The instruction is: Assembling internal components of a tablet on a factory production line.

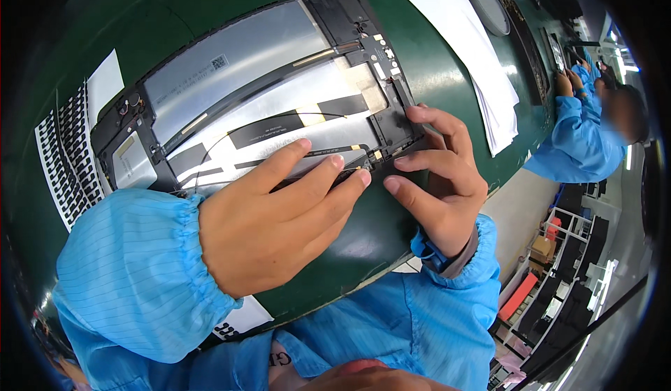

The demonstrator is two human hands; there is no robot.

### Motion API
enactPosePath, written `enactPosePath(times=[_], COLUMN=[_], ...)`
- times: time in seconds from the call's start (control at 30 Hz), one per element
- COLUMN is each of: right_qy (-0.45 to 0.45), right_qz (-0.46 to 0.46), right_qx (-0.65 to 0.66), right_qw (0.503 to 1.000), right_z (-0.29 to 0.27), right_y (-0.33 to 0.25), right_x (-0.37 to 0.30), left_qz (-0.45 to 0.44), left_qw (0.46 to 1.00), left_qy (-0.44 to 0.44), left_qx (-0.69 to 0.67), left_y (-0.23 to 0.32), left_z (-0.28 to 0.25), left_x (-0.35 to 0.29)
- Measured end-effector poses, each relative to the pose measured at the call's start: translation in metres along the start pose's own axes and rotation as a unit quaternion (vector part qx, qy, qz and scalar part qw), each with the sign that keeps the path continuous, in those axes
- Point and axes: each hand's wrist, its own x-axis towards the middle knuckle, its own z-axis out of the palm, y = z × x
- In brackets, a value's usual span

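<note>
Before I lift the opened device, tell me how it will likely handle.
The opened device may be fragile, since its thin wire and silver panels lie exposed. It seems unlikely to roll, lying broad and flat on the green table.

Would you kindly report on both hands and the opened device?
Left hand over opened device, hiding part of its near edge. Right hand curled at its near right corner. Device flat on green table, insides up.

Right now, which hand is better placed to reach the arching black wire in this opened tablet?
Probably your left hand: its fingertips lie over the opened tablet, nearer the black wire, while your right hand is by the tablet's right edge.
</note>
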Motion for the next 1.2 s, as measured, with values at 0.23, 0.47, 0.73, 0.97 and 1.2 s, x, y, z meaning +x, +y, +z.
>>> enactPosePath(times=[0.23, 0.47, 0.73, 0.97, 1.2], right_qy=[-0.005, -0.013, -0.004, -0.022, 0.060], right_qz=[-0.020, -0.054, -0.116, -0.051, -0.032], right_qx=[-0.116, -0.144, -0.280, -0.613, -0.657], right_qw=[0.993, 0.988, 0.953, 0.788, 0.751], right_z=[0.006, 0.006, -0.051, -0.097, -0.100], right_y=[0.001, -0.001, 0.011, 0.067, 0.054], right_x=[0.004, 0.008, 0.065, 0.063, 0.022], left_qz=[0.000, 0.008, 0.034, 0.046, 0.052], left_qw=[1.000, 1.000, 0.996, 0.996, 0.997], left_qy=[-0.001, -0.007, -0.084, -0.078, -0.063], left_qx=[0.005, 0.006, 0.022, 0.025, -0.003], left_y=[-0.002, -0.002, -0.004, -0.005, -0.007], left_z=[0.000, -0.002, -0.008, -0.006, -0.003], left_x=[0.000, 0.001, -0.002, -0.006, -0.006])
